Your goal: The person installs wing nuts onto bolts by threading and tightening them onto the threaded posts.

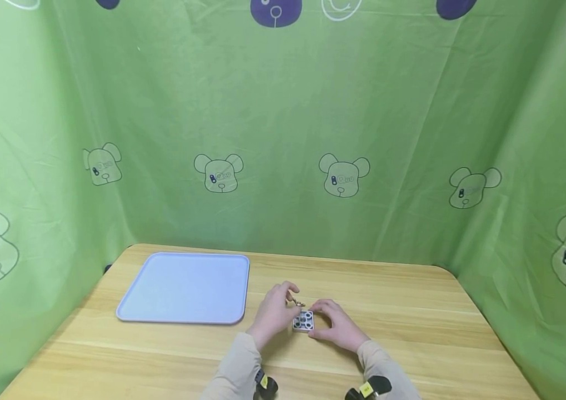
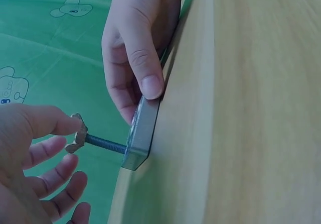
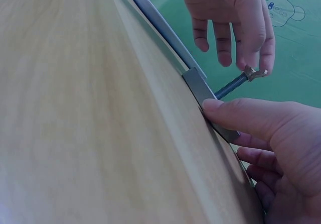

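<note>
Low in the head view, just right of centre, a square grey metal block (image 1: 302, 330) with round holes in its top face lies flat on the wooden tabletop (image 1: 412, 311), right of the lavender tray (image 1: 188, 286). The right hand (image 1: 336, 326) has thumb and fingers clamped on the block's edges, while the left hand (image 1: 275, 312) pinches a brass-coloured wing nut (image 2: 76, 136) between thumb and index finger, its other fingers loose and spread. For good turning, I would keep the right hand's hold low on the sides so the block cannot spin, pinch the wings on opposite sides, and use short, even twists in line with the threaded bolt (image 2: 105, 143); a sideways push at that far end would probably lever the bolt over or bind the thread. The bolt gives the assembly its long axis: it stands away from the block's top face at about a right angle, wing nut at the free end. In the left wrist view it points left and slightly up; in the right wrist view, toward the upper right. The block itself, nearly square, shows no clear long direction. How deep the bolt sits inside it is hidden.
</note>
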